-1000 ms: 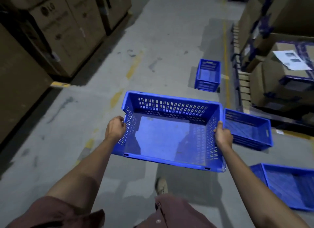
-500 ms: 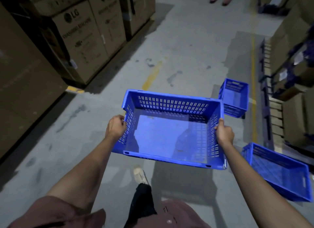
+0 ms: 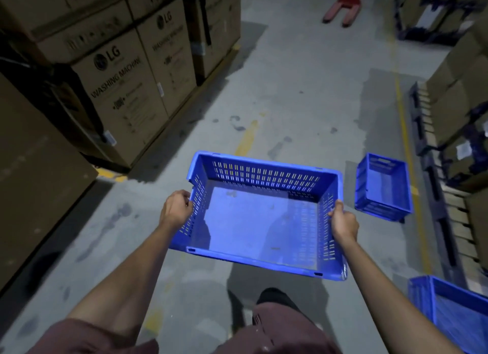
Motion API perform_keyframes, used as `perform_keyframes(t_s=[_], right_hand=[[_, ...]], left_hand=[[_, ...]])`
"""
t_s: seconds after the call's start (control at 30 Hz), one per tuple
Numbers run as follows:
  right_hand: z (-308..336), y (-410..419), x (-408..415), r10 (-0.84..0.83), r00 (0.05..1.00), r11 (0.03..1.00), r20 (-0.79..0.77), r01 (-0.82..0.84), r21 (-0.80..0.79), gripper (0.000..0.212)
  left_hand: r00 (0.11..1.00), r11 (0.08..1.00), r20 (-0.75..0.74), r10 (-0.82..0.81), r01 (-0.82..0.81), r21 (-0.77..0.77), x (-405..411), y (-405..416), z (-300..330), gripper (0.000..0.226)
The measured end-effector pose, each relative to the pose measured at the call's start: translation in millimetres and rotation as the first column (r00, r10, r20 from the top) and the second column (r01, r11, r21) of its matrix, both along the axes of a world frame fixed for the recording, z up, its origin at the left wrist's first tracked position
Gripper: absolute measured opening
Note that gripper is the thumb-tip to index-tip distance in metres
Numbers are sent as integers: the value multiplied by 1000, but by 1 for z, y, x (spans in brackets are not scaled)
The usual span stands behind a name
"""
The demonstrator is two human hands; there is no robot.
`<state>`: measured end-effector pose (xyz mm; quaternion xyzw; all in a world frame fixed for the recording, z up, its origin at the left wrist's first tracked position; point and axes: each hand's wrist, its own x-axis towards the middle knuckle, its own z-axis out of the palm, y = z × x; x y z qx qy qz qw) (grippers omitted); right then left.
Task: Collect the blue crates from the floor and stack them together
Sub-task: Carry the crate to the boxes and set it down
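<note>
gripping the blue crate (image 3: 260,221), fingers of left hand (image 3: 176,209) and right hand (image 3: 343,223) clamp its sides.

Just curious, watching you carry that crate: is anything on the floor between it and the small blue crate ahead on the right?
Nothing visible. Both hands, left and right, hold the carried crate by its short sides. Only bare concrete floor lies between it and the small blue crate, which sits just ahead to the right.

warehouse aisle | stacked washing-machine cartons (image 3: 126,89) | pallet jack (image 3: 343,7) | concrete floor (image 3: 303,89)
</note>
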<state>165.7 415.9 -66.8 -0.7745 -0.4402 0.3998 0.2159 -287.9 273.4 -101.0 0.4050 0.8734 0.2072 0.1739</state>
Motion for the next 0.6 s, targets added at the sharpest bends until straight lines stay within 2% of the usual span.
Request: perform_keyframes(t_s=[0.37,0.6], right_hand=[[-24,198,-196,125,990,991,61,-122,-50,74],[-34,292,-310,216,974,975,72,-211,-68,76]], left_hand=[[987,988,47,152,-150,-41,-163,126,-41,25],[973,974,61,221,-217,-63,-247,178,-50,28]])
